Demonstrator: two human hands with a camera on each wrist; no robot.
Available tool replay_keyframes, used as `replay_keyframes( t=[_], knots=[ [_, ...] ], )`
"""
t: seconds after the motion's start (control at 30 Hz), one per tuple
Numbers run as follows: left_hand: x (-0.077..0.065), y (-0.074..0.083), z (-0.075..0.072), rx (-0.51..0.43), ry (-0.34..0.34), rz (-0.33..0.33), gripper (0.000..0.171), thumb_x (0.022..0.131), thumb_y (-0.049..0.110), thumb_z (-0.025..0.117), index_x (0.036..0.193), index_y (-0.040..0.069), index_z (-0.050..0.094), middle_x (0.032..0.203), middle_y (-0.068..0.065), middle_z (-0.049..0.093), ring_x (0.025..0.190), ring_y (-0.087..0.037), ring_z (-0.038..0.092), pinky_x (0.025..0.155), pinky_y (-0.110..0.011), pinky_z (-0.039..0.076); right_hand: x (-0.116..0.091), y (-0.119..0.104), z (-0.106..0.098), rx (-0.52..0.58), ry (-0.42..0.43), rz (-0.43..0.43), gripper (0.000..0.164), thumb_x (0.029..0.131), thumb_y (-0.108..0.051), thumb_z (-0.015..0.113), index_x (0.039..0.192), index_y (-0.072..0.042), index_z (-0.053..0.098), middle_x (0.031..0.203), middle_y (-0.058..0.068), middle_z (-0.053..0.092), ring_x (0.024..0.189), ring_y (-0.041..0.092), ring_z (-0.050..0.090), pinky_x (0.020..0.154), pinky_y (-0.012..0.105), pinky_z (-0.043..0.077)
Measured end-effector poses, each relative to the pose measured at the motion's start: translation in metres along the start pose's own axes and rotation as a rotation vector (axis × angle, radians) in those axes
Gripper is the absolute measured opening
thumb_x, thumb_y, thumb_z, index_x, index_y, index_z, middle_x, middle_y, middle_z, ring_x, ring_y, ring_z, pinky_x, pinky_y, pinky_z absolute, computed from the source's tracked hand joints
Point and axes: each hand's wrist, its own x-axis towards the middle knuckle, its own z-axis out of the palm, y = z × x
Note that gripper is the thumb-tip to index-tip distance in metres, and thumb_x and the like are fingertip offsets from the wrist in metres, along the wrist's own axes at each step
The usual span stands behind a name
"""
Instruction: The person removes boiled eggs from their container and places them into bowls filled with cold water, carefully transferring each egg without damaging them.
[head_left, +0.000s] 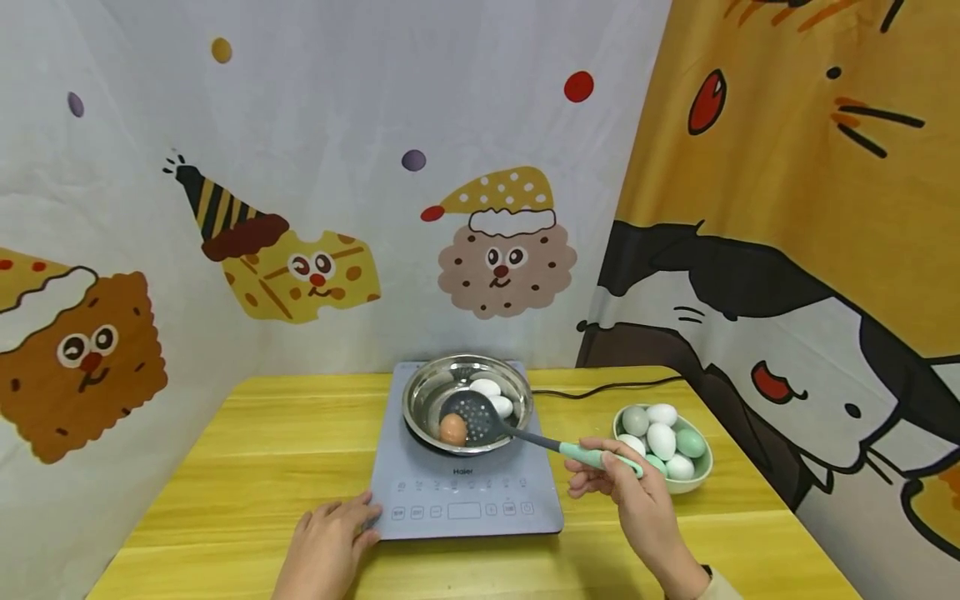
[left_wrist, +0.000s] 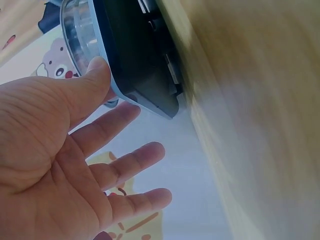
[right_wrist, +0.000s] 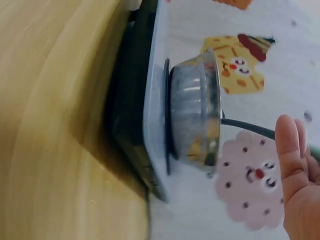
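Note:
My right hand (head_left: 633, 492) holds a skimmer (head_left: 528, 437) by its mint-green handle. The skimmer's dark perforated head dips into a shiny steel pan (head_left: 417, 421). A brown egg (head_left: 453, 429) overlaps the head's lower left edge; whether it lies in the head or beside it I cannot tell. Two white eggs (head_left: 485, 387) show at the pan's right side, one partly covered by the skimmer. Under the pan is a grey induction cooker (head_left: 495, 487). My left hand (left_wrist: 60, 150) touches the cooker's front left edge with thumb and index finger, the other fingers loosely spread.
To the right, a pale green bowl (head_left: 701, 482) holds several white, grey and green eggs, partly behind my right hand. A black cord (head_left: 600, 389) runs rightward from the cooker across the yellow wooden table (head_left: 247, 467). A cartoon-printed cloth (head_left: 330, 125) hangs behind.

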Motion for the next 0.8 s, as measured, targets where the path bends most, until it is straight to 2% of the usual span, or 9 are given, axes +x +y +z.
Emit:
replay_keyframes(
  t=[0.13, 0.23, 0.47, 0.8],
  knots=[
    [0.001, 0.000, 0.000, 0.002, -0.015, -0.002, 0.032, 0.089, 0.023, 0.085, 0.121, 0.018, 0.080, 0.142, -0.007, 0.073, 0.123, -0.045, 0.068, 0.107, -0.081, 0.042, 0.003, 0.009, -0.008, 0.156, 0.075, 0.148, 0.043, 0.120, -0.027, 0.031, 0.131, -0.005, 0.066, 0.107, 0.010, 0.083, 0.085, 0.018, 0.079, 0.079, 0.036, 0.068],
    [0.001, 0.000, 0.001, 0.004, -0.015, -0.004, 0.032, 0.090, 0.024, 0.085, 0.121, 0.019, 0.080, 0.142, -0.007, 0.073, 0.123, -0.045, 0.068, 0.107, -0.081, 0.042, 0.006, 0.013, -0.010, 0.210, 0.129, 0.198, 0.044, 0.120, -0.033, 0.032, 0.129, -0.010, 0.069, 0.105, 0.008, 0.083, 0.086, 0.019, 0.079, 0.080, 0.035, 0.068],
    [0.002, 0.001, 0.000, 0.005, -0.020, -0.007, 0.032, 0.089, 0.023, 0.086, 0.121, 0.018, 0.080, 0.141, -0.007, 0.073, 0.123, -0.046, 0.068, 0.107, -0.082, 0.041, 0.007, 0.015, -0.006, 0.223, 0.227, 0.265, 0.043, 0.119, -0.035, 0.036, 0.123, -0.013, 0.073, 0.101, 0.007, 0.083, 0.085, 0.019, 0.079, 0.077, 0.034, 0.068],
    [0.002, 0.001, 0.000, 0.007, -0.020, -0.010, 0.033, 0.089, 0.023, 0.086, 0.121, 0.018, 0.080, 0.141, -0.007, 0.073, 0.122, -0.046, 0.068, 0.107, -0.082, 0.041, 0.007, 0.009, -0.003, 0.208, 0.267, 0.318, 0.042, 0.119, -0.033, 0.036, 0.123, -0.011, 0.072, 0.100, 0.008, 0.083, 0.082, 0.018, 0.077, 0.076, 0.033, 0.067]
  ],
)
